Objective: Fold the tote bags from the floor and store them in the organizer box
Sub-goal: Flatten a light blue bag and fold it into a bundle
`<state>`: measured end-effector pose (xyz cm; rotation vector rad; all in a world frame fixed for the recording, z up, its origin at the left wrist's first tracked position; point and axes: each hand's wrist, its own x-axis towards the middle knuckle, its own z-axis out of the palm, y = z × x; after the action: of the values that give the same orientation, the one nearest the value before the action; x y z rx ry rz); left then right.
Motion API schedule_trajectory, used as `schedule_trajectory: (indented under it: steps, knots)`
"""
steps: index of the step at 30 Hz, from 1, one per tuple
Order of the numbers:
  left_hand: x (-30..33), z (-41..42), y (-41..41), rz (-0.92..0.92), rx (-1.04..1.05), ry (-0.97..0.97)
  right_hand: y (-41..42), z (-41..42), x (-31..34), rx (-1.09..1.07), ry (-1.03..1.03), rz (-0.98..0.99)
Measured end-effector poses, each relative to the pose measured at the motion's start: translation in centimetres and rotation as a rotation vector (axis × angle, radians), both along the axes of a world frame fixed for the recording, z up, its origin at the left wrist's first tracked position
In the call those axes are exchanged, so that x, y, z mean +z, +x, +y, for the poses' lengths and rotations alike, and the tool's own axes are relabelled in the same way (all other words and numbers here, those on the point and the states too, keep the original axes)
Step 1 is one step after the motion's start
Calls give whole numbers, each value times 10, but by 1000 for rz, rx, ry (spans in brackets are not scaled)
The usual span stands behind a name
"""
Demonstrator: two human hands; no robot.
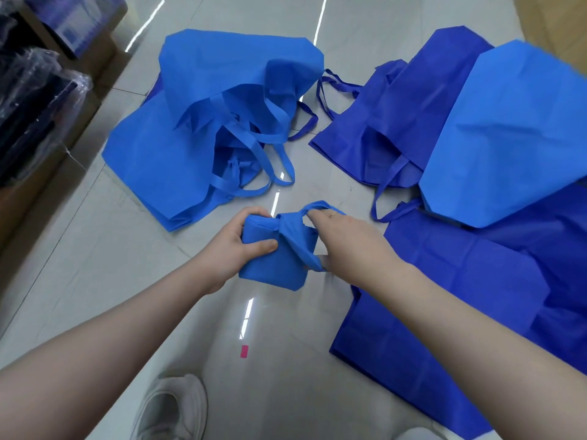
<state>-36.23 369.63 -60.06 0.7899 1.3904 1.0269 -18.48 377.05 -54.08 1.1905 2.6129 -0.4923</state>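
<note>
Above the tiled floor point(95, 249), the left hand point(236, 246) grips a folded light-blue bag point(279, 262), fingers curled round its left edge and thumb on top. The right hand point(343, 239) has its fingers hooked through the bag's strap point(295, 233), which wraps the bundle. Loose light-blue bags point(190, 122) lie beyond on the left, dark-blue bags point(444, 281) on the right.

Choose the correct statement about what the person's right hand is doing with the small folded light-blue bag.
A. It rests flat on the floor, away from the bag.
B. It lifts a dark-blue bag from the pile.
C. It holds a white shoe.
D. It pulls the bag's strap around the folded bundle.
D: the right hand has its fingers hooked in the strap, which wraps across the folded bag that the left hand grips.
</note>
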Motion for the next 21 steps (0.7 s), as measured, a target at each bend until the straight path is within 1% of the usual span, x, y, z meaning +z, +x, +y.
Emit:
schedule_trajectory:
  steps: [3,8,10,11,12,13,14,15,17,18,19,20,21]
  knots:
    - [9,5,3,-142,26,30,-1,-2,2,-150,-172,223]
    - [22,9,9,-405,58,95,-5,-8,4,-389,-324,686]
    - [24,9,10,-473,51,118,-4,-8,2,-511,-483,823]
    - [23,9,10,-497,36,123,-3,-7,1,-579,-571,876]
    - [22,11,8,-500,11,122,-1,-5,0,-616,-605,890]
    - [23,12,7,-472,-19,119,2,-4,0,-610,-570,858]
    - [24,13,5,-400,-53,120,5,-2,0,-566,-491,786]
    - [28,14,3,-266,-94,135,9,-1,0,-501,-392,682]
    - [37,17,6,172,-217,216,14,-1,-3,-358,-238,481]
    - [40,18,10,395,-312,273,16,-3,-6,-303,-197,420]
    - [40,19,17,569,-394,317,17,-4,-8,-264,-173,384]
    - [39,19,24,678,-441,330,17,-5,-9,-234,-159,365]
    - [38,18,30,752,-441,326,17,-5,-8,-211,-153,359]
